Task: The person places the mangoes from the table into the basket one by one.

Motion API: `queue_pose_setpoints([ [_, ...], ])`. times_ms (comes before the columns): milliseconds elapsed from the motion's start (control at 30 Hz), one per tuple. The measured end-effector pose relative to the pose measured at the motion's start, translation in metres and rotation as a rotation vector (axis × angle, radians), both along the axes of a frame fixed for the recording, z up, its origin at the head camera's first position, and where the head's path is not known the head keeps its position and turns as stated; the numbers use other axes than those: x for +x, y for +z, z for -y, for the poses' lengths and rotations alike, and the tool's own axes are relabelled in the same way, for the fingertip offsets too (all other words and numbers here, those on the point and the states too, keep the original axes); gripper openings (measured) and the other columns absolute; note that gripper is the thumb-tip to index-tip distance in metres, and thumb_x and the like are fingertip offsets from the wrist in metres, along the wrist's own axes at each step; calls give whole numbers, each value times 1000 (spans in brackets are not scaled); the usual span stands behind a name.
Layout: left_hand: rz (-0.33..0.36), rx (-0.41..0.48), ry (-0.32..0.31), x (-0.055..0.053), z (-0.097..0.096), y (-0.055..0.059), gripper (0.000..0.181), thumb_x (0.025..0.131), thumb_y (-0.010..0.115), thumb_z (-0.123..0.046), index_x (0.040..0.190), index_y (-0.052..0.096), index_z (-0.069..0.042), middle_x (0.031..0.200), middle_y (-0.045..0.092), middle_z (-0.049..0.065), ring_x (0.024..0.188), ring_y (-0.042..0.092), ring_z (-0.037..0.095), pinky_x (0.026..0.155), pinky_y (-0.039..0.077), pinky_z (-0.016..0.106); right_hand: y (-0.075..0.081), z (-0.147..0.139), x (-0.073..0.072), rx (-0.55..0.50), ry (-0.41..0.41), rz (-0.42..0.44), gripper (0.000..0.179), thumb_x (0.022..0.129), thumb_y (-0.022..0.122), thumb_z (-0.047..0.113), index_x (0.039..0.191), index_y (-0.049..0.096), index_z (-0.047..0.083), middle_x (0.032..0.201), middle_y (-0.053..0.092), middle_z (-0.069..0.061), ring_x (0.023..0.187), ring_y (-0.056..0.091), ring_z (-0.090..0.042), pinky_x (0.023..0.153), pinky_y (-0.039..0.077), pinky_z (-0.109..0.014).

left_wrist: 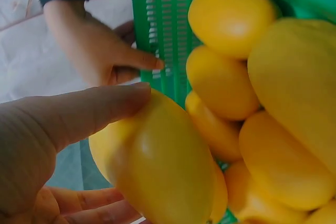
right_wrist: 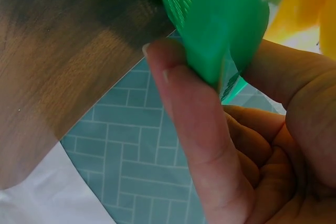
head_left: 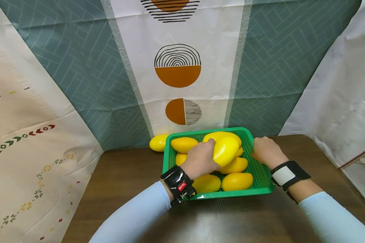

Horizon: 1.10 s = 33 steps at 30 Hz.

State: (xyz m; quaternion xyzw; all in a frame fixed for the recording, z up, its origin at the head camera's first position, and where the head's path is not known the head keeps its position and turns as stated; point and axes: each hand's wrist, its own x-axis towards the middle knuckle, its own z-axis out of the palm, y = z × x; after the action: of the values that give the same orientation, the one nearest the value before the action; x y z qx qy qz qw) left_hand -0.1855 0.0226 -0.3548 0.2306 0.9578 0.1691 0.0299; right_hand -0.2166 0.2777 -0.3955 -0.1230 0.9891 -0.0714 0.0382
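Observation:
My left hand (head_left: pixel 200 159) grips a large glossy yellow mango (head_left: pixel 226 151) above the basket's contents. In the left wrist view, the thumb lies along one side of this mango (left_wrist: pixel 163 156) and the fingers are partly behind it. A green plastic basket (head_left: pixel 207 195) with perforated sides holds several mangoes, among them one at the front right (head_left: pixel 237 182) and one at the back left (head_left: pixel 184 144). At the basket's right side, my right hand (head_left: pixel 268 151) pinches the rim between thumb and fingers, and the right wrist view shows this rim (right_wrist: pixel 212 51) up close.
Another yellow mango (head_left: pixel 158 143) lies outside the basket, by its back left corner. Everything stands on a brown wooden table (head_left: pixel 124 192). A patterned cloth (head_left: pixel 182 33) hangs right behind the basket, with pale cloths at both sides.

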Motion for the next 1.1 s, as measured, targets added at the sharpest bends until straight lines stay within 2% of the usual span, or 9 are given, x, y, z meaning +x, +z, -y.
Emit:
queue_pose_setpoints([
  [133,2,-46,-18,1,-13,-3,64,64,81,-44,108,47,-13,77,52,-3,65,50,13,49,40,26,1,1,0,8,-1,2,22,80,67,11,71,50,4,61,46,-5,53,50,-17,48,45,-29],
  [333,29,-60,-19,-1,-25,-8,64,64,81,-42,110,48,-12,77,52,-3,63,51,12,48,41,25,2,1,1,17,3,-4,23,80,68,12,69,49,5,61,45,-5,53,49,-17,48,45,-29],
  [867,88,-61,-25,-5,-38,-21,54,64,80,-37,100,48,-12,76,52,-3,61,50,10,48,40,21,3,2,-1,45,12,-21,25,81,66,12,66,47,7,60,44,-5,55,49,-18,51,46,-32],
  [1100,113,-56,-21,-6,-43,-27,55,65,80,-38,100,47,-12,76,52,-3,61,51,10,48,40,20,1,2,-1,25,6,-26,25,81,62,9,62,45,8,58,40,-5,53,47,-18,49,43,-31],
])
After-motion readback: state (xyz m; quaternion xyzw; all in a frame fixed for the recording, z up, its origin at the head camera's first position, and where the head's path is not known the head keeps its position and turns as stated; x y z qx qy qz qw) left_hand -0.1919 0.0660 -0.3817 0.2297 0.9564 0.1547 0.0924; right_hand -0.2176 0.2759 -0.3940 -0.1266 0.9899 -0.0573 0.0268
